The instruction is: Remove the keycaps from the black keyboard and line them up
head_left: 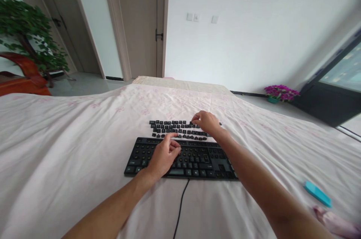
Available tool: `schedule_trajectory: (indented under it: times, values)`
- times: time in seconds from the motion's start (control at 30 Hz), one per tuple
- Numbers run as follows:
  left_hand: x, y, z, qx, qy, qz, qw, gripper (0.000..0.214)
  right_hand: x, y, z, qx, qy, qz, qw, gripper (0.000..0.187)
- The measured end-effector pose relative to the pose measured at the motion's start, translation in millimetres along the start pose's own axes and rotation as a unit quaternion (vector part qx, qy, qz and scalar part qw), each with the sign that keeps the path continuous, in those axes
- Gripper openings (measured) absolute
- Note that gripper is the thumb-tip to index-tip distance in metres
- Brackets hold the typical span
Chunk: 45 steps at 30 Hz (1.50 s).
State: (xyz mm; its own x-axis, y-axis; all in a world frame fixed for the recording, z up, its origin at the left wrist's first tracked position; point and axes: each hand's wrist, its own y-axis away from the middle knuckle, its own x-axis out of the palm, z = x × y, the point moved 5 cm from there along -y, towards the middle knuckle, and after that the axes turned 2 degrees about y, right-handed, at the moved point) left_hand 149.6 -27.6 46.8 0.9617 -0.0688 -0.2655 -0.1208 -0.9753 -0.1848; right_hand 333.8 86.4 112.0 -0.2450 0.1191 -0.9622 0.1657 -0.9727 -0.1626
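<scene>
A black keyboard lies on the pink-white cloth, with many of its key positions bare of caps. Beyond its far edge, loose black keycaps are laid out in several rows. My left hand is over the middle of the keyboard, its index finger stretched toward the nearest row and the other fingers loosely bent. Nothing shows in it. At the right part of the far row, my right hand has thumb and fingers pinched together on a small black keycap. My right wrist hides some keycaps.
The flowered bedsheet spreads around, wrinkled. A black cable runs from the keyboard toward me. A turquoise object and a pink cloth lie at the right. Beyond the bed are a wooden chair, plants and a door.
</scene>
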Motion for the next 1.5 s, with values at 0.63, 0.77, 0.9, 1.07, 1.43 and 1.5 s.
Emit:
schedule_trajectory:
  times: [0.63, 0.77, 0.9, 1.07, 1.43, 1.5]
  values:
    - [0.8, 0, -2, 0.02, -0.04, 0.011, 0.999, 0.035, 41, -45, -14, 0.061, 0.034, 0.081, 0.994, 0.02]
    - [1.0, 0, -1, 0.018, -0.044, 0.012, 0.999, 0.036, 40, -44, -15, 0.063, 0.025, 0.073, 0.995, 0.019]
    - [1.2, 0, -2, 0.017, -0.05, 0.014, 0.998, 0.036, 30, -40, -11, 0.061, 0.013, 0.057, 0.996, 0.033]
    - [1.8, 1, -4, 0.029, -0.057, 0.021, 0.998, 0.033, -8, -13, 14, -0.081, -0.063, -0.013, 0.995, 0.048]
    - [8.4, 6, -8, 0.064, -0.122, 0.055, 0.989, 0.028, -20, 88, 23, -0.106, -0.369, 0.034, 0.923, 0.029]
    - [10.2, 8, -10, 0.075, -0.146, 0.062, 0.985, 0.028, -10, 97, 24, -0.112, -0.409, 0.064, 0.903, 0.03]
